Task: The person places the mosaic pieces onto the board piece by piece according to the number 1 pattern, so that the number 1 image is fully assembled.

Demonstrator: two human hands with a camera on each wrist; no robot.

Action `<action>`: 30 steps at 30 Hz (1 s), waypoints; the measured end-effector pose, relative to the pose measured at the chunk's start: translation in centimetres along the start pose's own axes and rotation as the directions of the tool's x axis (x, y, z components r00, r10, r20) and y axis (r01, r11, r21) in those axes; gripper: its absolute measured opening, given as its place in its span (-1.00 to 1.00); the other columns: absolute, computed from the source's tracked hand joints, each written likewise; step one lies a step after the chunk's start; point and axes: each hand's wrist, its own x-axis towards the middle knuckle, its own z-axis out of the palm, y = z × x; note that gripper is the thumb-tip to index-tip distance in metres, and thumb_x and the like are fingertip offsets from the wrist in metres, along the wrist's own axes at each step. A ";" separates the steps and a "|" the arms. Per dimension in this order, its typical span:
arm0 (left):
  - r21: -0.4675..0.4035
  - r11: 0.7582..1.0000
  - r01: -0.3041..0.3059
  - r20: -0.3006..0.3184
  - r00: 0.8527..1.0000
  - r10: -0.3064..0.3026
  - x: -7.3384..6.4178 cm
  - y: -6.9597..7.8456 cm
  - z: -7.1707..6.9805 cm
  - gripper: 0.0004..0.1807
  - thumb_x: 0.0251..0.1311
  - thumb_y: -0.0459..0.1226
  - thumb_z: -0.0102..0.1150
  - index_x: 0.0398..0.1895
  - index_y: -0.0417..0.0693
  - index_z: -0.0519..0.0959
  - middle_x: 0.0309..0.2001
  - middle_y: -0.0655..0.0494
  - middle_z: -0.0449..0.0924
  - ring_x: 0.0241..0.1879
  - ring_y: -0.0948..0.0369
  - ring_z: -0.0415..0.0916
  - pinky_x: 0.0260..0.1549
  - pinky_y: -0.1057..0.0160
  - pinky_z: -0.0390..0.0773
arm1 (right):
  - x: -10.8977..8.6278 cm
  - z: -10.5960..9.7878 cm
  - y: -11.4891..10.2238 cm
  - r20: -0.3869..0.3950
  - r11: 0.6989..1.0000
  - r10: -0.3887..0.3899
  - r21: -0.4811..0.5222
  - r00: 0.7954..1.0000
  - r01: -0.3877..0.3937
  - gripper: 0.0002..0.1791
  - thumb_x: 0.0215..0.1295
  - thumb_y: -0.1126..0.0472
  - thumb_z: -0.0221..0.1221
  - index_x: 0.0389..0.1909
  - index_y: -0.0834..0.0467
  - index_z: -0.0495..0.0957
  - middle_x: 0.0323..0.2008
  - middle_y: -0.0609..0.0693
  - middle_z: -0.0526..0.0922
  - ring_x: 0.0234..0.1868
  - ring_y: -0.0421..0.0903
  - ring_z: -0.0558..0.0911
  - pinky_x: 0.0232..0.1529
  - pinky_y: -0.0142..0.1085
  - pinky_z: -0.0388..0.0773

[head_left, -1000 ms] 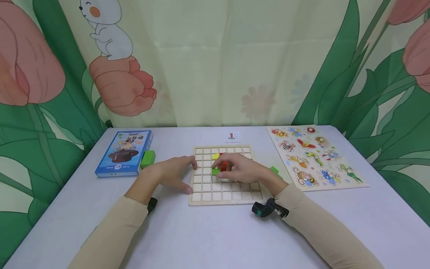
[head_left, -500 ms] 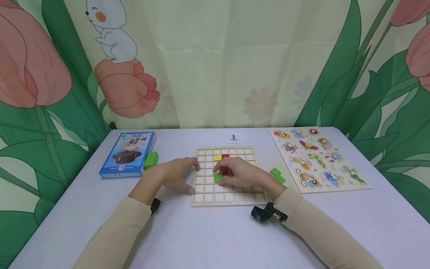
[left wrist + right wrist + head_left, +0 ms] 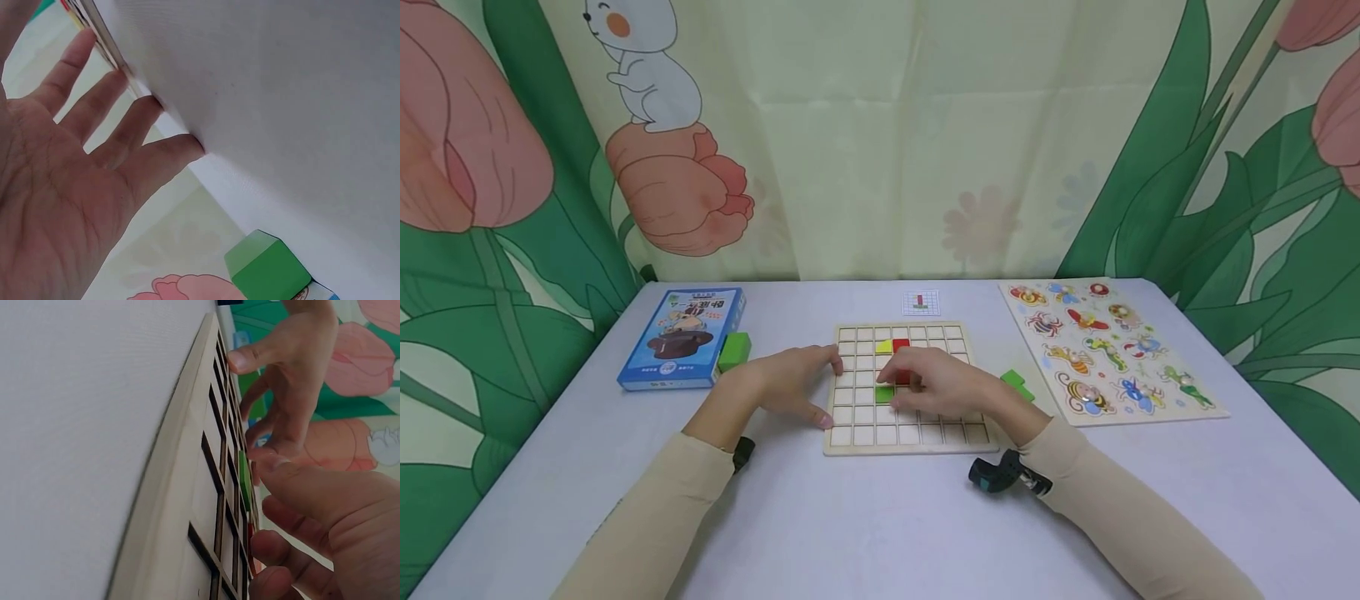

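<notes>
A pale wooden grid board lies flat in the middle of the table. Fingers and thumb of my left hand spread along its left edge and touch it, as the left wrist view also shows. On the grid are a yellow piece, a red piece and a green piece. My right hand hovers low over the board, loosely bent, covering part of the red piece. In the right wrist view its thumb is beside the green piece; contact is hard to tell.
A small printed pattern card lies behind the board. At the left is a blue box with a green block against it. Loose green pieces and an insect picture board lie at the right.
The right thumb and fingers have drawn slightly right from the green piece, which shows more fully on the grid. My left hand stays at the board's edge.
</notes>
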 end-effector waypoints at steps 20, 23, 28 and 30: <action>0.003 1.000 0.006 0.001 1.000 -0.006 0.0 0.1 -0.1 -0.23 -0.05 0.10 0.61 0.20 0.28 0.37 0.41 0.04 0.39 0.32 0.07 0.37 0.38 -0.08 0.38 | -2.4 -1.4 1.4 -0.033 0.998 0.016 0.055 0.999 -0.014 -0.70 0.41 0.10 0.31 0.12 -0.03 0.63 0.08 -0.14 0.65 -0.19 -0.16 0.60 -0.14 -0.29 0.57; 0.003 1.000 0.014 0.004 1.000 -0.014 -0.1 0.2 -0.2 -0.23 -0.06 0.09 0.61 0.20 0.28 0.38 0.42 0.04 0.38 0.33 0.07 0.36 0.38 -0.09 0.38 | -3.0 -1.8 1.4 -0.042 0.999 -0.001 0.053 0.999 0.003 -0.68 0.41 0.09 0.32 0.13 -0.01 0.62 0.09 -0.09 0.65 -0.20 -0.14 0.60 -0.17 -0.29 0.56; -0.005 1.000 0.017 0.009 1.000 -0.017 -0.2 0.2 -0.2 -0.23 -0.06 0.10 0.61 0.20 0.28 0.38 0.44 0.04 0.37 0.34 0.07 0.35 0.40 -0.10 0.36 | -4.3 -2.7 1.8 -0.076 0.999 0.019 0.041 0.997 -0.016 -0.66 0.38 0.12 0.35 0.14 0.00 0.62 0.06 -0.07 0.66 -0.24 -0.17 0.59 -0.26 -0.33 0.55; -0.003 1.000 0.010 0.010 1.000 -0.010 -0.1 0.1 -0.2 -0.22 -0.05 0.10 0.61 0.20 0.28 0.37 0.44 0.05 0.37 0.34 0.07 0.35 0.40 -0.09 0.36 | -4.8 -3.0 2.2 -0.100 0.999 0.024 0.040 0.995 -0.020 -0.67 0.37 0.13 0.35 0.12 0.01 0.62 0.03 -0.06 0.67 -0.24 -0.18 0.59 -0.28 -0.34 0.56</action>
